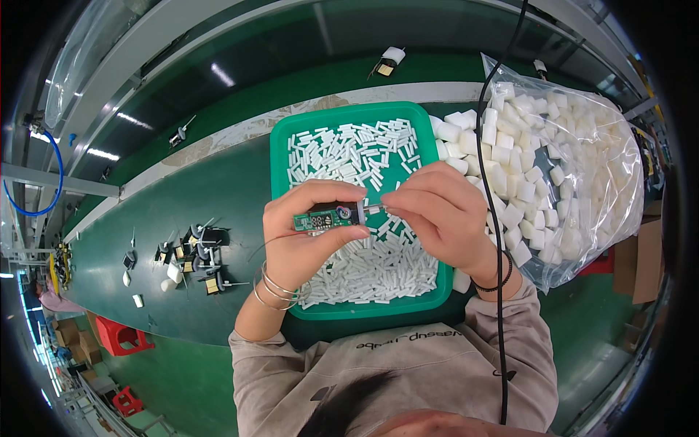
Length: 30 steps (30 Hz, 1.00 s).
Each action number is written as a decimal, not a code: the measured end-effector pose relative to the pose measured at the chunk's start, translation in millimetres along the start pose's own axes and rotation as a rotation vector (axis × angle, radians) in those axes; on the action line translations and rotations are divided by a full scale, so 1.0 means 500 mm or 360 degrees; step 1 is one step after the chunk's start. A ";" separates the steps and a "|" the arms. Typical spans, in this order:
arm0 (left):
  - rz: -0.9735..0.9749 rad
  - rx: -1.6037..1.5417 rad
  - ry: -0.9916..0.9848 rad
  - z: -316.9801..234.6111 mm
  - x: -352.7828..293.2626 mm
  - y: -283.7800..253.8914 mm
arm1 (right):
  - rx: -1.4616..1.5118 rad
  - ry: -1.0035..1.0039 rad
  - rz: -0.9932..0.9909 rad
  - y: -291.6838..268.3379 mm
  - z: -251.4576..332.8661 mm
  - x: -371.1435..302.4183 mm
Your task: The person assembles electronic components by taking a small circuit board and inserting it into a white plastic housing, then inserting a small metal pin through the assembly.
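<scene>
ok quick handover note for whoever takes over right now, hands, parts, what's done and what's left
Left hand: holds a small green board by thumb and fingers, over the tray.
Right hand: pinches a small white tube at the board's right end, beside a dark round part there.
Parts: the green tray is full of white tubes; the clear bag of white foam blocks lies to the right; a few small assemblies sit on the belt to the left.
Done: tube brought to the board's end.
Left: whether it is fully seated cannot be told; the tray holds many more tubes.
</scene>
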State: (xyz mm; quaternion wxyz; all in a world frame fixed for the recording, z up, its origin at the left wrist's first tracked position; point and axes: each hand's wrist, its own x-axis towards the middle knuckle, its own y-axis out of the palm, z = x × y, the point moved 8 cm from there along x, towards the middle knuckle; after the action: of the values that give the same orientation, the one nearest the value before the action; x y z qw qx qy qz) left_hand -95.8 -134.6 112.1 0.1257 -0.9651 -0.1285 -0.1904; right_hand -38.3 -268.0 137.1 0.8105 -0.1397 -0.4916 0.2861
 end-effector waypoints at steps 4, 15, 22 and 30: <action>-0.0015 -0.0007 -0.0058 0.005 -0.001 0.003 | -0.0195 -0.0212 -0.0033 0.002 0.015 -0.004; -0.0138 -0.0507 -0.0695 0.123 -0.006 0.008 | -0.0871 0.0067 0.0456 0.032 -0.103 -0.017; -0.0162 -0.0533 -0.0549 0.108 0.008 -0.002 | -0.1964 0.0533 0.0324 -0.015 -0.326 -0.074; -0.0195 -0.0612 -0.0488 0.088 0.010 -0.025 | -0.1979 0.0773 0.0663 -0.014 -0.334 -0.090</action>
State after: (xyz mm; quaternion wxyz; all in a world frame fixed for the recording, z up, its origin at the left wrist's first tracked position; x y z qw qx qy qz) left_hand -80.5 -108.9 77.0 -0.0930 -0.9793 -0.1658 -0.0699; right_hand 94.7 -291.3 28.6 0.5954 -0.7290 -0.3321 0.0618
